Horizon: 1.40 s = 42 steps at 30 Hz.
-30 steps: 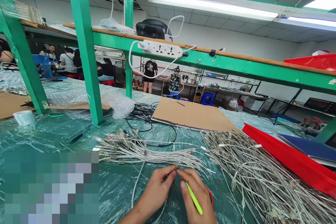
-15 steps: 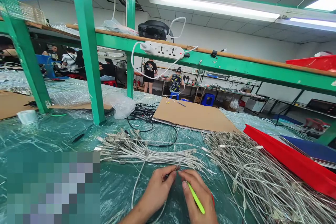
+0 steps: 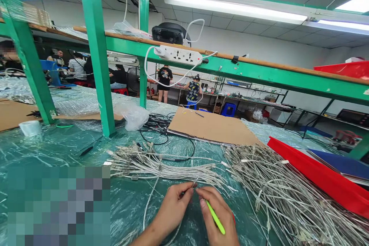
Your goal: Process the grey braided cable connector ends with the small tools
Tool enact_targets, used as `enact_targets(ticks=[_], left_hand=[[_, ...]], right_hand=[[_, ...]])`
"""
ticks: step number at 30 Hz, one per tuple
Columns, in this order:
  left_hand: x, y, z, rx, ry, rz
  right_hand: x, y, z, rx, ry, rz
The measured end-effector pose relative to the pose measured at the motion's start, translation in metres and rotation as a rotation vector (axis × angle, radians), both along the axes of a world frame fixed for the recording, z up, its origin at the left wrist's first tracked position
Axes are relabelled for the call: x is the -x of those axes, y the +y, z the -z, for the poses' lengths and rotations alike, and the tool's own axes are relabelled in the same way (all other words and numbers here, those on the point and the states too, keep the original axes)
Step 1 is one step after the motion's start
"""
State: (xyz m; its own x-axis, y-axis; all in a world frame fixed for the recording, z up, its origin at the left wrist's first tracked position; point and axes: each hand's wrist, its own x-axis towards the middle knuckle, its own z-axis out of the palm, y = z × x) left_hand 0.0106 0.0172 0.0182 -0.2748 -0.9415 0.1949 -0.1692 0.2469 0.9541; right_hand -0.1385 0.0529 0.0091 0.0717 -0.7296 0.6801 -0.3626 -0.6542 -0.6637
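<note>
The left hand pinches a small cable end; the right hand, almost closed, holds a yellow-green tool just beside it. Beyond the grip lies the cable bundle; open green surface is at left.

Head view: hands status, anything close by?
Left hand: pinching tiny piece, too small to identify. Right hand: holding yellow-green tool. Cable bundle just beyond fingertips.
</note>
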Motion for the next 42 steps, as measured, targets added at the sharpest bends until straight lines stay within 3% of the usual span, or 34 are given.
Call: enact_targets(ticks=[8, 19, 24, 36, 42], left_hand=[[-0.0020, -0.0022, 0.0023, -0.017, -0.001, -0.033], [-0.0007, -0.0001, 0.0028, -0.006, -0.018, -0.006], [-0.0019, -0.0013, 0.0055, 0.012, -0.009, -0.037], [0.0017, 0.0020, 0.0016, -0.005, -0.035, -0.010], [0.0006, 0.0036, 0.0011, 0.016, -0.006, -0.003]], right_hand=[[0.0014, -0.0011, 0.0029, -0.035, 0.037, -0.056], [0.0028, -0.0021, 0.0007, 0.017, 0.009, 0.023], [0.0016, -0.0017, 0.0006, 0.036, 0.114, -0.059], [-0.0002, -0.0014, 0.0010, 0.019, 0.002, 0.069], [-0.0028, -0.0016, 0.0068, 0.008, 0.014, 0.007]])
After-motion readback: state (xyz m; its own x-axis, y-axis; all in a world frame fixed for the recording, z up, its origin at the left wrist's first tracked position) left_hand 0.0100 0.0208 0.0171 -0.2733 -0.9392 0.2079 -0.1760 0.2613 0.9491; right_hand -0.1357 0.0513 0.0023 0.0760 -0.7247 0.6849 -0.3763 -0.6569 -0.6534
